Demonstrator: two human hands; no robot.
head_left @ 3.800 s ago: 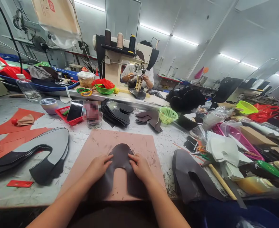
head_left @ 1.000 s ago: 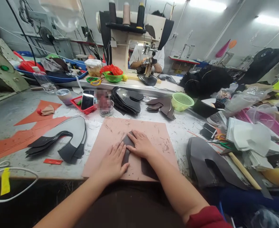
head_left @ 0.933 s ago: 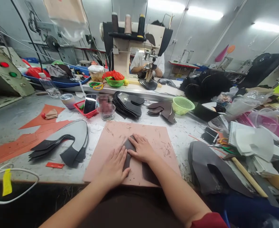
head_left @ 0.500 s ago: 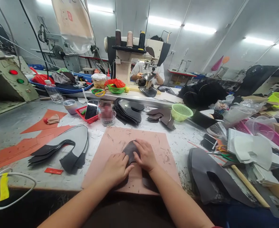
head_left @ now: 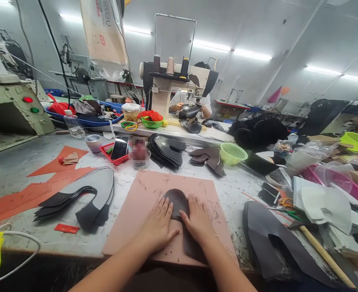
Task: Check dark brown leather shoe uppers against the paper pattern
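Note:
A dark grey, U-shaped shoe upper piece (head_left: 176,199) lies on a pinkish board (head_left: 133,211) in front of me, its curved end pointing away. My left hand (head_left: 159,227) rests flat on its left side, with the fingers stretched out and the thumb apart. On the other side, my right hand (head_left: 199,221) presses flat along the edge, fingers extended and thumb reaching onto the piece. Both hands are open and grip nothing. Parts of the piece are hidden under my palms and forearms.
Stacked upper pieces lie left (head_left: 101,190), right (head_left: 267,239) and behind the board (head_left: 167,148). A wooden-handled hammer (head_left: 325,253) lies at the right. A green basket (head_left: 233,154) and red basket (head_left: 118,160) stand behind. A person works beyond the sewing machine (head_left: 179,81).
Both hands have flattened and spread on the upper piece, the right one sliding outward to its right edge. More of the curved end shows now. The view has tilted slightly upward.

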